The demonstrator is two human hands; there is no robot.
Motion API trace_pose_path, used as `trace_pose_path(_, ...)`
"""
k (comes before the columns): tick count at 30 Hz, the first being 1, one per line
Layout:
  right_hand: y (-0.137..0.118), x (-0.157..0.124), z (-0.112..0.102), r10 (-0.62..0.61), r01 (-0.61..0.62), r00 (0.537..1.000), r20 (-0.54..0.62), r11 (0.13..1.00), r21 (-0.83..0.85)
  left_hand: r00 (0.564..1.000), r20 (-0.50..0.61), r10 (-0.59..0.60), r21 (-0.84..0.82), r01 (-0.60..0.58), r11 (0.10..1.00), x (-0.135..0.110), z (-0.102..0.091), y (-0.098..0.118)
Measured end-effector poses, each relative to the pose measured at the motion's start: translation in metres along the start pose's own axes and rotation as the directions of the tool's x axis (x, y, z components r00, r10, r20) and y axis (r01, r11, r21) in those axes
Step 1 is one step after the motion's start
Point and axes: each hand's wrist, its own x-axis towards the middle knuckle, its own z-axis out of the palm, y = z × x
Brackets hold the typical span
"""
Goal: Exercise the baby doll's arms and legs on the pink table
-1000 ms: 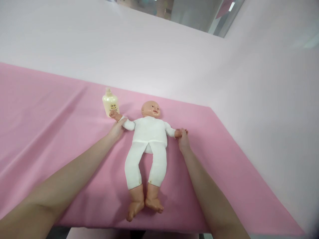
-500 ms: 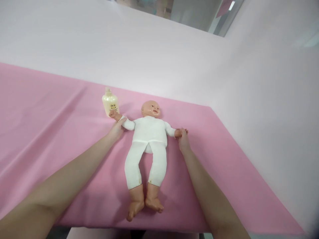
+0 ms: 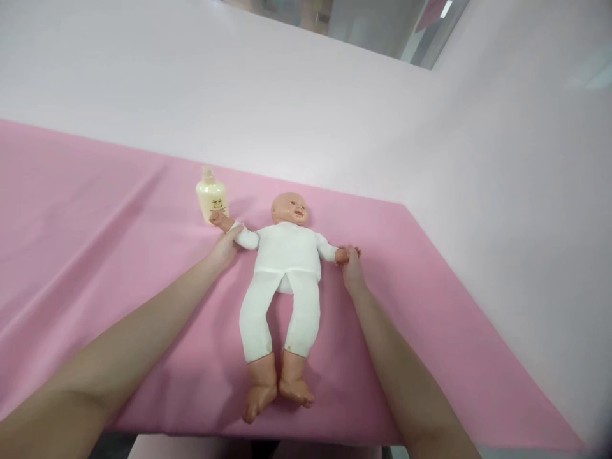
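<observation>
A baby doll [image 3: 287, 252] with a white cloth body lies on its back, its bare feet toward me and its head at the far side. My left hand [image 3: 224, 247] is closed around the doll's forearm on the left, close to the wrist. On the right, my right hand [image 3: 352, 268] grips the doll's other hand, thumb on top. Both doll arms are spread out to the sides. Just behind the doll's left-side hand stands a pale yellow pump bottle [image 3: 211, 196] with a small face printed on it; that hand covers part of its lower front.
Pink cloth [image 3: 157, 370] covers the table, with long creases at the left. A white wall [image 3: 287, 121] borders the table at the back and another runs along the right. High up in the back wall is a window [image 3: 373, 29].
</observation>
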Motion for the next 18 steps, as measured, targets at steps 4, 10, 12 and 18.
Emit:
trace_pose_path(4,0.0010,0.0018,0.0005,0.005,-0.005,1.000,-0.008,1.000,0.004,0.999,-0.019,-0.035,-0.006,0.035,0.999,0.0002,0.0001,-0.0001)
trace_pose_path(10,0.0025,0.0035,0.0012,0.010,-0.010,1.000,-0.018,1.000,0.003,0.999,-0.007,-0.032,-0.002,0.032,0.999,0.0002,-0.0008,-0.0001)
trace_pose_path(12,0.0026,0.0036,0.0012,0.011,-0.011,1.000,-0.019,1.000,0.003,1.000,-0.012,-0.028,-0.002,0.028,1.000,-0.0002,-0.0004,0.0005)
trace_pose_path(18,0.0018,0.0028,0.0009,0.009,-0.009,1.000,-0.014,1.000,0.003,0.999,-0.027,-0.038,-0.015,0.038,0.999,-0.0018,0.0017,0.0026)
